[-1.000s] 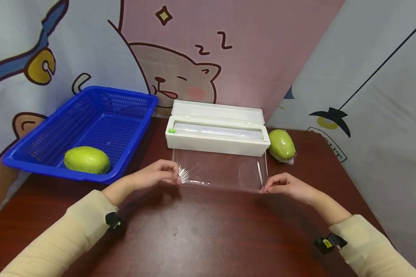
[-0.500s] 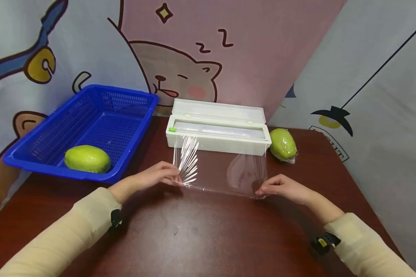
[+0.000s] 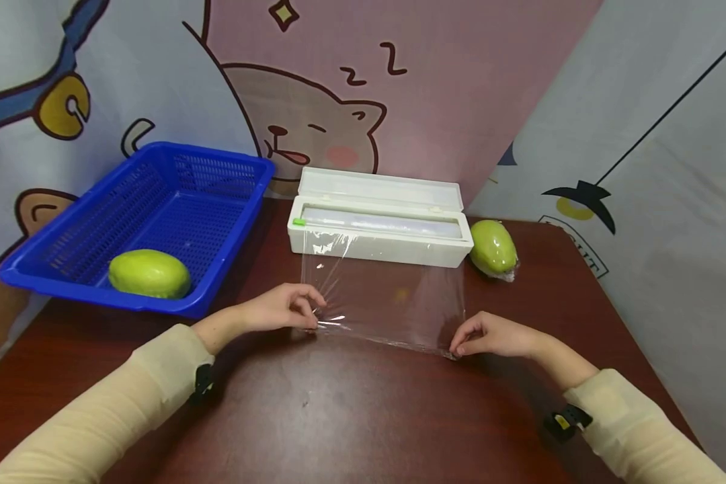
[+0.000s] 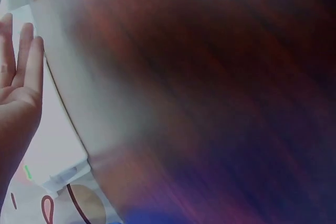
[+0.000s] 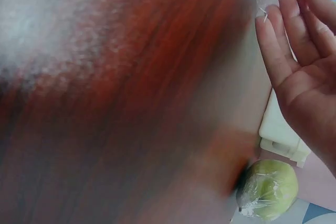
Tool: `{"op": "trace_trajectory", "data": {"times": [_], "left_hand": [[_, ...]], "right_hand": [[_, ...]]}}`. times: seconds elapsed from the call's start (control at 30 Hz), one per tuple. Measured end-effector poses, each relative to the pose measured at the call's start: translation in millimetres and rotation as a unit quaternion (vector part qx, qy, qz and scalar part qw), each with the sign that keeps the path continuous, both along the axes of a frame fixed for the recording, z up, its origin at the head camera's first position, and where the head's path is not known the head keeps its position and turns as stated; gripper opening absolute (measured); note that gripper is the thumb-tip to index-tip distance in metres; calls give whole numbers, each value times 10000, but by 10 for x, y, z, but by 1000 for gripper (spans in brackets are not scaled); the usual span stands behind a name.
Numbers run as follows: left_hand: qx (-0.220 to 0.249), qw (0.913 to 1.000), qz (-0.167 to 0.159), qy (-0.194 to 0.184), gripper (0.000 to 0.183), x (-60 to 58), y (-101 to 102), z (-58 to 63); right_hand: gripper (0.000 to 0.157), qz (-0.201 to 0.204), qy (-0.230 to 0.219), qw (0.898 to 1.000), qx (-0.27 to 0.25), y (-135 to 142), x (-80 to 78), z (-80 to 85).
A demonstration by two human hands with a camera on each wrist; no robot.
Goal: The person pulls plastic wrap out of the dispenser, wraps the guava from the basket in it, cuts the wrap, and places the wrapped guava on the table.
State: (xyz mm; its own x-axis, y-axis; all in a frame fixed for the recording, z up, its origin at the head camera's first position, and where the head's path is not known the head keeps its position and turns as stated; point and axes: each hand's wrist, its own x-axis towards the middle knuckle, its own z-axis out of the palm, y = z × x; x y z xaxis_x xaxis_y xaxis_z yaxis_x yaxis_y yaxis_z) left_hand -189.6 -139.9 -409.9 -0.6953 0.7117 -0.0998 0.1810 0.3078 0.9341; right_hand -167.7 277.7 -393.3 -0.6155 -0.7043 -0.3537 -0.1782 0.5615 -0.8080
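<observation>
A sheet of clear plastic wrap (image 3: pixel 393 302) runs from a white wrap dispenser (image 3: pixel 380 247) toward the near side of the table. At the sheet's near left corner is my left hand (image 3: pixel 281 308), pinching the film; creases and shine gather by its fingertips. My right hand (image 3: pixel 499 336) pinches the near right corner between thumb and fingers. The dispenser's lid (image 3: pixel 381 189) stands raised, showing the roll (image 3: pixel 378 222) inside. In the left wrist view only part of the left hand (image 4: pixel 18 82) shows, its fingertips' hold out of sight. Film lies by the right hand's (image 5: pixel 310 66) fingertips in the right wrist view.
A blue plastic basket (image 3: pixel 255 202) at the left holds a green mango-like fruit (image 3: pixel 149 273). Another such fruit (image 3: pixel 493 249), wrapped in film, lies right of the dispenser. Brown tabletop (image 3: pixel 351 417) spreads in front of the hands; a printed cloth (image 3: pixel 490 87) hangs behind.
Both hands have drawn the film slightly nearer and lower, the right hand more. The film rose over the dispenser's front with bright creases on the left, then flattened somewhat.
</observation>
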Motion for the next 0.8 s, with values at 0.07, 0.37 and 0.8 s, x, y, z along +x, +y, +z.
{"op": "trace_trajectory", "data": {"times": [0.07, 0.37, 0.8], "left_hand": [[-38, 9999, -115, 37, 36, 13, -10, -9], [31, 10000, -4, -21, 34, 32, -11, -12], [353, 9972, 412, 506, 24, 51, 51, 8]], "right_hand": [[22, 44, -58, 10000, -34, 1, -8, 16], [25, -127, -430, 9987, -238, 134, -3, 61], [29, -929, 653, 9934, 134, 168, -14, 176]]}}
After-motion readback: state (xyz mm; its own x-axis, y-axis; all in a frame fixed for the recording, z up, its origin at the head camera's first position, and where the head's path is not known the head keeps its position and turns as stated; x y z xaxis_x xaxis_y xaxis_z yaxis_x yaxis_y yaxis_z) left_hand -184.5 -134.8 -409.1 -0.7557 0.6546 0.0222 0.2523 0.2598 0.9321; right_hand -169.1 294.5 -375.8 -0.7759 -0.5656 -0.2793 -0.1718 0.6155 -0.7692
